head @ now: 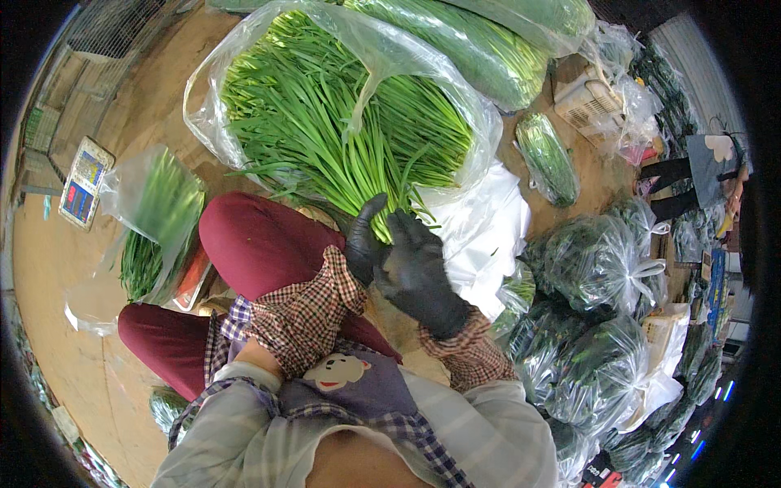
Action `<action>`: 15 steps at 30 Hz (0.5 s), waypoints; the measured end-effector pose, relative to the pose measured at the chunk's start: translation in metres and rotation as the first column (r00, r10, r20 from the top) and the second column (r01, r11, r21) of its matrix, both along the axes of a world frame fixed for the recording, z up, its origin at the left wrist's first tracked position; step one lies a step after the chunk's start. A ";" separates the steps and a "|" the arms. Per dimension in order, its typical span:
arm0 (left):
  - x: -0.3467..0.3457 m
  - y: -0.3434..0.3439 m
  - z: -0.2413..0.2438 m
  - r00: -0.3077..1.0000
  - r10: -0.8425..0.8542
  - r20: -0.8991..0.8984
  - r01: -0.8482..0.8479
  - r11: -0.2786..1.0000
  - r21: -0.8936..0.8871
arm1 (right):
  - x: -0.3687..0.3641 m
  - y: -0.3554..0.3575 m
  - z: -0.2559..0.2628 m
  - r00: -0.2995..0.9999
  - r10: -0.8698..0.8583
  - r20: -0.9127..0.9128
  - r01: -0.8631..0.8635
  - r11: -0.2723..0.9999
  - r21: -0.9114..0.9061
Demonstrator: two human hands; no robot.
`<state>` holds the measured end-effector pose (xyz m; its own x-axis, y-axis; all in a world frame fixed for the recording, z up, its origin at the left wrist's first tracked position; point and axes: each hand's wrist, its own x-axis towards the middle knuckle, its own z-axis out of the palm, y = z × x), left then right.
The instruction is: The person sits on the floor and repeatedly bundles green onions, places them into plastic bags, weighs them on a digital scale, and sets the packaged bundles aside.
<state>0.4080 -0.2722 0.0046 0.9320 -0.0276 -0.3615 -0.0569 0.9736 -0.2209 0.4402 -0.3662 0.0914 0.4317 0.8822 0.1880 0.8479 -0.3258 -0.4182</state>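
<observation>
A bunch of long green leaves, apparently garlic chives (372,177), runs from the gloved hands up onto a larger heap. My left hand (363,241), in a black glove, has its thumb along the left side of the pale stem ends. From the right, my right hand (418,274) bends its black-gloved fingers against the same ends. The palms partly hide the grip. Beyond the hands, a big clear plastic bag (204,100) gapes around the chive heap (293,91). White plastic sheeting (482,226) lies right of my right hand.
Left of my knee, a clear bag of chives (161,201) rests near a digital scale (86,183). Filled bags (464,49) lie beyond the heap. To the right are a wrapped bundle (547,160), a plastic crate (589,107), several tied bags (592,262) and a standing person (701,174).
</observation>
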 end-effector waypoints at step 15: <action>-0.022 -0.001 -0.022 0.960 0.215 0.178 -0.279 0.766 0.579 | 0.000 0.026 -0.047 0.973 -0.227 0.047 0.231 0.965 -0.122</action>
<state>0.3859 -0.2734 -0.0174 0.9071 0.3979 -0.1375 -0.3232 0.8675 0.3782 0.4401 -0.3407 0.0443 0.6204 0.7780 0.0989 0.7570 -0.5610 -0.3352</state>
